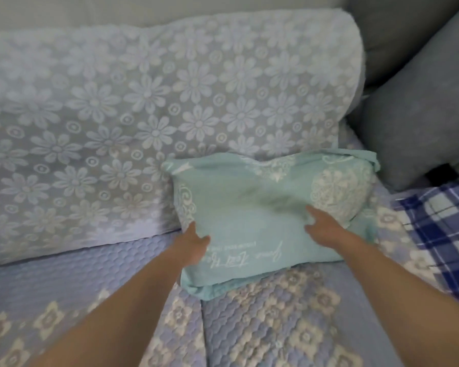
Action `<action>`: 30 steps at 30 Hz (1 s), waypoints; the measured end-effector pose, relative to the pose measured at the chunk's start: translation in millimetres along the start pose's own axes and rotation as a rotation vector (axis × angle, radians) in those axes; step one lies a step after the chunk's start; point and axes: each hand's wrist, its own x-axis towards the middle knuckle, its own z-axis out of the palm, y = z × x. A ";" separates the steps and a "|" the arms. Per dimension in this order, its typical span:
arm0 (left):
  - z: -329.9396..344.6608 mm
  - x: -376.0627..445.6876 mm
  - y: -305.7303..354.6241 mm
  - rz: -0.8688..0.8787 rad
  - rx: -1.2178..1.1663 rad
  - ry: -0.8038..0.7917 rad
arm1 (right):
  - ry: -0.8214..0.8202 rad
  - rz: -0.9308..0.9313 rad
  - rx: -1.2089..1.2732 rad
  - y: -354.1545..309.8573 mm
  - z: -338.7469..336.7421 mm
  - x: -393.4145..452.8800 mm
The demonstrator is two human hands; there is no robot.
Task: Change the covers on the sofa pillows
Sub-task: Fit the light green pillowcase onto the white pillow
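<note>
I see open quilted seat (77, 282) left of the teal pillow (263, 215), wide enough to bring a hand in. Behind, the lace-covered backrest (143, 102) touches the pillow and blocks that side. On the right, a grey cushion (421, 120) and blue plaid cloth (440, 229) crowd in close.

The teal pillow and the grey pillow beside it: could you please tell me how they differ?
The teal pillow carries white patterns and script; the grey pillow is plain. The teal pillow leans on the sofa back; the grey pillow stands at the right end. The left hand and right hand touch the teal pillow only. Both sit on the sofa.
</note>
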 end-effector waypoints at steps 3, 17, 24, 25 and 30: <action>-34.4 -13.8 4.4 0.012 0.061 -0.052 | -0.012 -0.011 0.051 -40.8 -8.0 -24.5; -209.4 -160.5 -122.5 0.032 -0.139 0.091 | -0.219 -0.215 0.018 -316.9 106.5 -171.5; -336.8 -202.8 -373.9 -0.212 -0.374 0.253 | -0.449 -0.320 -0.010 -502.7 291.0 -250.9; -362.7 -208.1 -438.1 -0.271 -0.417 0.281 | -0.500 -0.337 -0.008 -543.7 338.2 -267.0; -419.2 -217.8 -641.7 -0.490 -0.575 0.325 | -0.503 -0.329 0.016 -640.5 496.6 -302.8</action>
